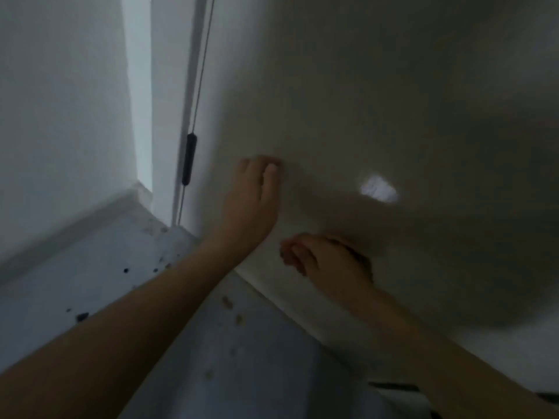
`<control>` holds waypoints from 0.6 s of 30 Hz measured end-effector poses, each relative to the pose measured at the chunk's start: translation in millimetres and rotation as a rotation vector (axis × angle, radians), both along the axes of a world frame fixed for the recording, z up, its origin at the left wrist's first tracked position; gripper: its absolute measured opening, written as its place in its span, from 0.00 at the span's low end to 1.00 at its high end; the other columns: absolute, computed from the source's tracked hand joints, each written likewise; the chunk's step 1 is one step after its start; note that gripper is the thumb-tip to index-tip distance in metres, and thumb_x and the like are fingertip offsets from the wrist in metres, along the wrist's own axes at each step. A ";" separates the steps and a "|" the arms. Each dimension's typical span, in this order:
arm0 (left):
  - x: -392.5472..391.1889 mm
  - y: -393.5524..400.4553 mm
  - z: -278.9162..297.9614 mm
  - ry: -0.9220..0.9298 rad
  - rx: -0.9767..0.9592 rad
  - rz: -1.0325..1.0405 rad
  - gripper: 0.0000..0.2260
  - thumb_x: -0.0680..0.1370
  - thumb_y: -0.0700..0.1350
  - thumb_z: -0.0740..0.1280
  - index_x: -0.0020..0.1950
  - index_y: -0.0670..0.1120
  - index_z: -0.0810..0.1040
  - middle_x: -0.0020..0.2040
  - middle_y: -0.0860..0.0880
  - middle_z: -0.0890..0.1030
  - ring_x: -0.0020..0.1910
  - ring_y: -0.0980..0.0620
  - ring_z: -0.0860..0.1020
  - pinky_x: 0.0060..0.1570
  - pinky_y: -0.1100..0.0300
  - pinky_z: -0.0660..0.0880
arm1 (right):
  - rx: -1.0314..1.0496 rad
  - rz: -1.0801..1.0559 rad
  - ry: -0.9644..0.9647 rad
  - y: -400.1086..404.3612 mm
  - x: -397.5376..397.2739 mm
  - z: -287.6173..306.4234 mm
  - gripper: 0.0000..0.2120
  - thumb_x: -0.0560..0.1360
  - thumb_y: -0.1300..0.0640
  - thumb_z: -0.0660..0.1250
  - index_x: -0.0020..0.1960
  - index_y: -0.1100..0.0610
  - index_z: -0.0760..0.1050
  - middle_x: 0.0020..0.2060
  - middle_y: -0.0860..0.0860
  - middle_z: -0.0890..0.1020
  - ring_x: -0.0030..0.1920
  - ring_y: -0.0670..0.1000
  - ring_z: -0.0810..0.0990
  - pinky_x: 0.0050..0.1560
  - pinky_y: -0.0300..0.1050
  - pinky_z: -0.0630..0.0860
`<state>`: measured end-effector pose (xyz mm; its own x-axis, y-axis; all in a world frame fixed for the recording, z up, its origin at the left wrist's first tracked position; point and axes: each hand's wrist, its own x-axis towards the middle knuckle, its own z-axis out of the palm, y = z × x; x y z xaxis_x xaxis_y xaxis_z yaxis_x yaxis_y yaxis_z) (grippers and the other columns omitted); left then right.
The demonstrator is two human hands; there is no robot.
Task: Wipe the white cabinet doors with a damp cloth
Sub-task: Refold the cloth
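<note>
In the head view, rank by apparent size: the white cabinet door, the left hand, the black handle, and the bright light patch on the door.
1. white cabinet door
2. left hand
3. black handle and light patch: similar area, too close to rank.

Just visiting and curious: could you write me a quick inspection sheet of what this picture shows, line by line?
Surface: white cabinet door, dim, with one bright patch of light.
Job's things: no cloth clearly seen; something dark under the right hand, too blurred to tell.
Clutter: dark specks on the pale floor.
Hands: left hand rests against the door, fingers curled at the tips; right hand low on the door.
Cables: thin cord with black handle beside the door.
Surroundings: white wall, left.
</note>
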<state>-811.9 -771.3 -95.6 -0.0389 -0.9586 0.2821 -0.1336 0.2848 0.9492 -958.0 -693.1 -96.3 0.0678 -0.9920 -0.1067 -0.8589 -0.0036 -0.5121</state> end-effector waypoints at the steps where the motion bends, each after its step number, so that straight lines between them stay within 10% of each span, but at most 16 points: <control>1: 1.6 9.4 0.3 -0.022 0.092 -0.079 0.13 0.83 0.43 0.53 0.58 0.42 0.76 0.52 0.46 0.76 0.52 0.45 0.77 0.56 0.56 0.73 | 0.050 -0.099 -0.143 3.3 3.1 3.1 0.12 0.82 0.57 0.57 0.50 0.46 0.78 0.45 0.46 0.84 0.41 0.39 0.81 0.45 0.39 0.77; 10: 84.1 102.7 104.8 -0.024 0.689 -0.185 0.12 0.83 0.44 0.54 0.59 0.49 0.74 0.48 0.51 0.79 0.42 0.61 0.78 0.42 0.69 0.73 | 0.433 -0.589 -1.004 46.4 88.8 123.3 0.14 0.82 0.53 0.55 0.58 0.58 0.76 0.42 0.56 0.84 0.39 0.55 0.84 0.35 0.49 0.80; 18: 176.0 169.4 260.3 -0.006 0.769 0.002 0.12 0.83 0.45 0.55 0.61 0.50 0.75 0.52 0.54 0.79 0.50 0.61 0.77 0.48 0.68 0.72 | 0.425 -0.436 -0.825 77.7 202.5 248.1 0.09 0.80 0.52 0.60 0.49 0.46 0.79 0.42 0.45 0.84 0.45 0.44 0.82 0.43 0.39 0.76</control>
